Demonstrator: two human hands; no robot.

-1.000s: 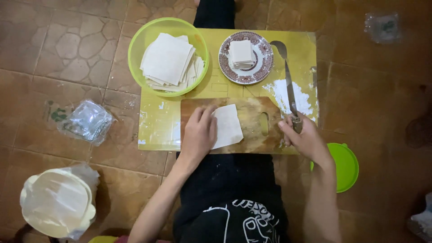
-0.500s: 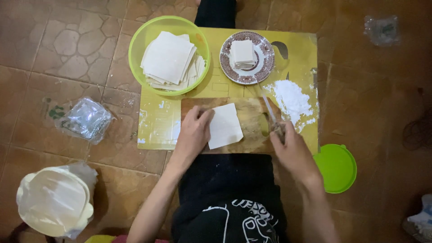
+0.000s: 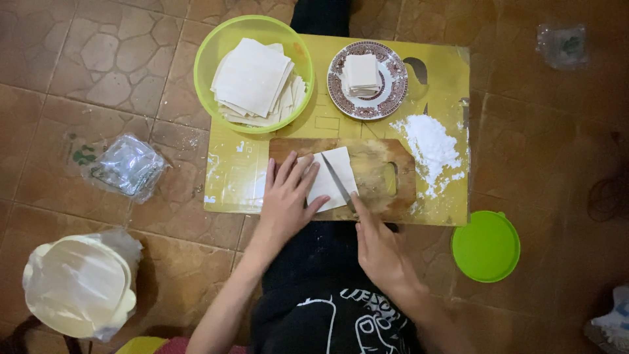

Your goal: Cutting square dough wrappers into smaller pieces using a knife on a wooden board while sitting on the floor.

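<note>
Left hand (image 3: 286, 196) fingers spread flat on white dough sheet (image 3: 333, 177), right hand (image 3: 380, 252) fingers pinching knife (image 3: 337, 183); blade just beside left fingertips, slip risks cut.

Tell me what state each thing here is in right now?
Left hand: flat on the dough sheet.
Right hand: grip closed on the knife.
Knife: blade across the sheet.
Dough sheet: flat on the wooden board.
Green bowl: holds stacked sheets.
Patterned plate: small stack on it.
Green lid: on the floor.

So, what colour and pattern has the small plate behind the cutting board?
The plate is white with a brown ornamental rim, seen in the head view.
</note>
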